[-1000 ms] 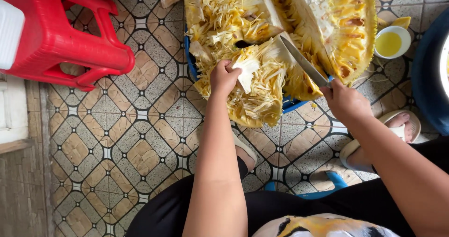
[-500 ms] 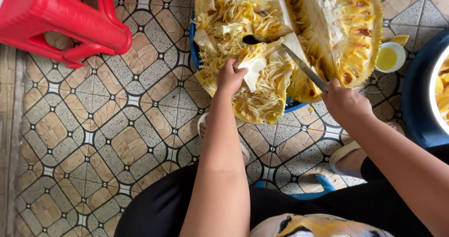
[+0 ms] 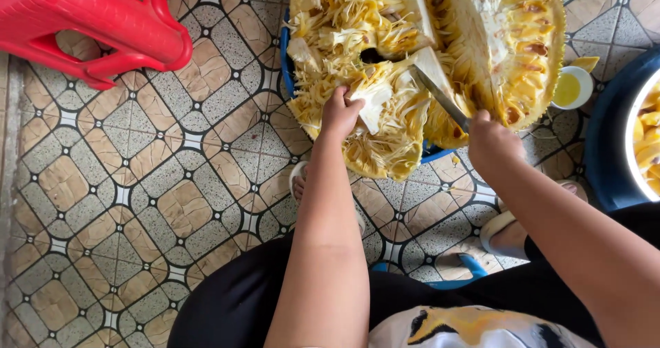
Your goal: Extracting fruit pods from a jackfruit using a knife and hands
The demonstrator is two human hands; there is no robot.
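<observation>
Mid-cut: left hand (image 3: 342,114) grips jackfruit core chunk (image 3: 375,104); right hand (image 3: 491,140) closed on knife (image 3: 440,90). Next likely needs blade driven deeper, fingers clear.

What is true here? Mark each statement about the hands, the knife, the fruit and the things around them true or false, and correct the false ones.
1. The right hand holds a knife whose blade lies in the cut jackfruit. True.
2. The left hand rests on the red plastic stool. False: it grips a pale piece of the fruit's core; the stool stands apart on the tiled floor.
3. The small white cup holds yellow liquid. True.
4. The fruit lies whole and uncut. False: it is split open, showing yellow flesh and fibres.
</observation>
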